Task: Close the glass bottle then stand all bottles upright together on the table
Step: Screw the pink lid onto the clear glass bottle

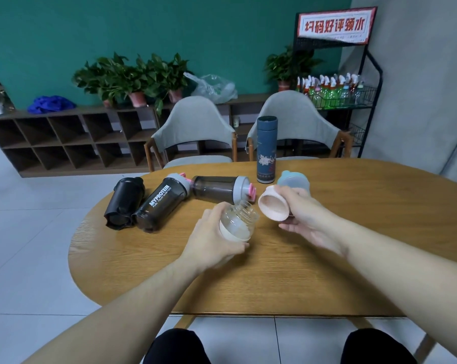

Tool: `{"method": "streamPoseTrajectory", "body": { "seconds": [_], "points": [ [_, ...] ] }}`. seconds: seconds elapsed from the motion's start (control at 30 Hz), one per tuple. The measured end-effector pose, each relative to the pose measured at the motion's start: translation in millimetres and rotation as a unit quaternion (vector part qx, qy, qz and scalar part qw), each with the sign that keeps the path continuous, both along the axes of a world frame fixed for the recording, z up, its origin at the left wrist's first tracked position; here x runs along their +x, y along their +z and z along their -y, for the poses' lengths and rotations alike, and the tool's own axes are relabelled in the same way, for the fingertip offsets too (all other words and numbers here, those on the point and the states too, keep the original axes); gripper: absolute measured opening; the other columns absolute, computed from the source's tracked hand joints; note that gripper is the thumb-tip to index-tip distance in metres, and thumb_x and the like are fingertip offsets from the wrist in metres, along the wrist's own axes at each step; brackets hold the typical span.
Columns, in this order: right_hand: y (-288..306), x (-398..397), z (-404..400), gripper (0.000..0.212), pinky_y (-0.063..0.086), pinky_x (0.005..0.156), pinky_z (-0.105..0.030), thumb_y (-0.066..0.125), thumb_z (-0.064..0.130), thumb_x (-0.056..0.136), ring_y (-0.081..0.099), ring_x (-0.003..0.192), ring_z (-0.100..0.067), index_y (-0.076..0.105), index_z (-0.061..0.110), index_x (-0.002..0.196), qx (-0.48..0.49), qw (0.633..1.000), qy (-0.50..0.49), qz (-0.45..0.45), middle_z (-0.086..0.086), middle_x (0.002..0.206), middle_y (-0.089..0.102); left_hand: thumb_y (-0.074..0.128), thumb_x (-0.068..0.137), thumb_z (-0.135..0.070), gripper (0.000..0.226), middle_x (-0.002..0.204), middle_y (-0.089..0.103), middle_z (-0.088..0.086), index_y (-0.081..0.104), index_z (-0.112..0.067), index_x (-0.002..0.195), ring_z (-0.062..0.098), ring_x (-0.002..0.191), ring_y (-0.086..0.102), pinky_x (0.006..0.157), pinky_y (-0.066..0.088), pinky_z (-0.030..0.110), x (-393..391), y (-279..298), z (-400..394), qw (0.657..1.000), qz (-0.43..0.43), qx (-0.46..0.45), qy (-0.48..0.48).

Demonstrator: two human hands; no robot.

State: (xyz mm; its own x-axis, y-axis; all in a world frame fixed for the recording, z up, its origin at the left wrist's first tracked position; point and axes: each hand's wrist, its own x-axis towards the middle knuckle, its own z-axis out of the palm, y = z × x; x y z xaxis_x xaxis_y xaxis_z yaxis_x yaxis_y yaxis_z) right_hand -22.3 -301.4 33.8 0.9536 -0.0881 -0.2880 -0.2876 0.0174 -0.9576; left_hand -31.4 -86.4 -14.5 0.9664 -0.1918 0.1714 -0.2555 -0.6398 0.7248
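1. Position of parts: the left hand [214,240] is wrapped around the base of the glass bottle [238,223], holding it above the worktop [274,271] near the middle. The right hand [303,219] pinches the pink cap [273,206] between thumb and fingers, just beside the bottle and apart from it.
2. Orientation: the glass bottle is tilted, its long axis running from the palm up and to the right, with the threaded open neck pointing toward the cap. The hollow underside of the cap faces the neck.
3. Step in hand, as judged: the cap is not yet seated, so closing has not been done.
4. Hazard, cross-threading: the two axes do not look fully in line. If the cap meets the neck at an angle, the thread may bind or seat only partly.
5. Hazard, slip: the glass is smooth and is held only at its lower half. A hard twist on the cap could turn the bottle in the palm or let it drop onto the worktop.
6. Hazard, crowding: three dark shaker bottles lie on their sides, the black one [125,203], the lettered one [161,203] and the pink-lidded one [219,189]. Being round, they may roll if nudged.
7. Already upright: the tall blue flask [267,149] stands at the far edge. A pale blue item [293,181] sits behind the right hand, partly hidden.
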Motion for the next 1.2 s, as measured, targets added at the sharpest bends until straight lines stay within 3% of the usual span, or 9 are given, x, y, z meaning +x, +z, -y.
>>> {"method": "streamPoseTrajectory", "body": {
  "seconds": [0.17,0.27,0.33,0.53,0.63,0.8,0.93,1.07,1.2],
  "points": [
    [11.6,-14.0,9.2,0.043,0.057,0.077,-0.029,0.071,0.009,0.090,0.067,0.089,-0.018,0.059,0.026,0.127,0.009,0.991,0.107,0.078,-0.008,0.113,0.069,0.092,0.063,-0.030,0.078,0.102,0.064,-0.022,0.043,-0.044,0.123,0.010,0.101,0.063,0.086,0.047,0.017,2.0,-2.0,6.3,1.000,-0.012,-0.007,-0.020],
    [20.8,-19.2,14.7,0.055,0.049,0.065,-0.007,0.077,0.008,0.085,0.068,0.088,0.001,0.058,0.031,0.131,-0.103,0.968,0.184,0.135,0.008,0.119,0.065,0.091,0.062,-0.028,0.082,0.104,0.068,-0.017,0.044,-0.046,0.126,0.005,0.098,0.065,0.076,0.046,0.005,3.7,-4.1,7.4,0.999,-0.016,-0.023,-0.031],
    [25.7,-16.5,17.0,0.059,0.046,0.069,-0.004,0.082,0.012,0.081,0.067,0.089,0.004,0.059,0.033,0.131,-0.167,0.946,0.219,0.174,0.015,0.124,0.062,0.090,0.061,-0.028,0.087,0.109,0.069,-0.013,0.043,-0.047,0.132,0.005,0.101,0.065,0.074,0.045,0.003,5.7,-4.0,7.3,0.998,-0.028,-0.026,-0.042],
    [36.5,-2.9,21.6,0.066,0.048,0.092,-0.014,0.082,0.013,0.082,0.061,0.109,0.006,0.057,0.037,0.137,-0.286,0.883,0.318,0.194,0.016,0.132,0.061,0.089,0.064,-0.021,0.088,0.109,0.065,-0.026,0.038,-0.055,0.127,-0.017,0.096,0.058,0.076,0.042,0.002,8.2,-2.1,6.3,0.997,-0.048,-0.019,-0.062],
    [38.4,3.1,19.8,0.064,0.049,0.099,-0.022,0.081,0.014,0.082,0.060,0.115,-0.001,0.056,0.037,0.137,-0.322,0.859,0.352,0.186,0.015,0.136,0.058,0.089,0.063,-0.022,0.084,0.109,0.065,-0.026,0.039,-0.063,0.117,-0.014,0.098,0.059,0.076,0.045,0.005,9.5,-2.6,5.6,0.997,-0.051,-0.018,-0.062],
    [45.8,8.5,11.2,0.053,0.044,0.075,-0.003,0.078,0.030,0.086,0.056,0.088,0.023,0.054,0.034,0.133,-0.392,0.830,0.349,0.190,0.026,0.119,0.053,0.088,0.062,-0.025,0.083,0.105,0.068,-0.022,0.038,-0.073,0.107,0.005,0.095,0.067,0.083,0.056,0.026,8.1,-0.3,4.8,0.996,-0.050,-0.028,-0.064],
    [48.9,16.5,5.1,0.047,0.052,0.067,-0.018,0.061,0.062,0.087,0.069,0.073,-0.010,0.052,0.032,0.122,-0.451,0.819,0.329,0.129,0.001,0.103,0.071,0.083,0.055,-0.034,0.085,0.105,0.070,-0.017,0.037,-0.075,0.114,0.024,0.093,0.073,0.080,0.061,0.049,4.2,3.8,8.5,0.996,-0.059,-0.023,-0.066],
    [41.2,21.7,-8.0,0.065,0.055,0.056,-0.032,0.037,0.077,0.089,0.063,0.054,-0.024,0.050,0.015,0.106,-0.464,0.835,0.290,0.062,-0.009,0.067,0.066,0.083,0.055,-0.036,0.100,0.120,0.065,-0.015,0.033,-0.058,0.139,0.015,0.101,0.070,0.088,0.059,0.045,3.1,2.5,9.4,0.996,-0.045,-0.013,-0.073],
    [37.9,21.2,-16.8,0.081,0.055,0.051,-0.029,0.010,0.084,0.086,0.061,0.047,-0.026,0.050,0.023,0.119,-0.468,0.837,0.284,-0.016,-0.015,0.060,0.064,0.084,0.056,-0.037,0.102,0.129,0.060,-0.012,0.031,-0.056,0.141,0.012,0.104,0.066,0.087,0.059,0.044,1.7,2.5,8.5,0.996,-0.043,-0.018,-0.080]
  ]
}}
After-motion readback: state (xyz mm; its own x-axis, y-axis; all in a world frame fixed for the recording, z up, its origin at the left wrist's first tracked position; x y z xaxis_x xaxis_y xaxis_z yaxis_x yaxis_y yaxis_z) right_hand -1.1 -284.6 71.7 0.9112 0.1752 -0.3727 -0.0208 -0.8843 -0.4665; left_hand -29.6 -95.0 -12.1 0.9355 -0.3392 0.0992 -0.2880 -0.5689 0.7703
